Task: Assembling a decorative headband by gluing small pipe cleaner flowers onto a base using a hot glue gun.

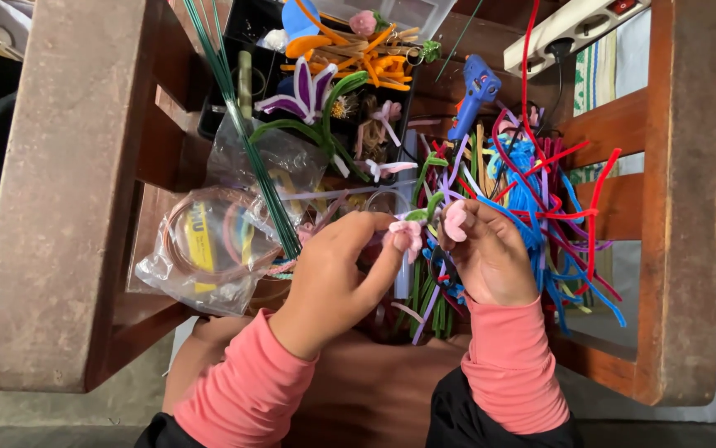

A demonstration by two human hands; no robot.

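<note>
left hand: fingers pinched on pink flower, held between both hands
right hand: closed round second pink bud, just beside the flower
bag: clear plastic, left of left hand, wire coils and yellow label inside
green wires: thin bundle, above left hand, crossing bag
pipe cleaners: red, blue, purple heap right of right hand
glue gun: blue, above right hand
tray: black, above hands, orange and purple pieces inside
</note>
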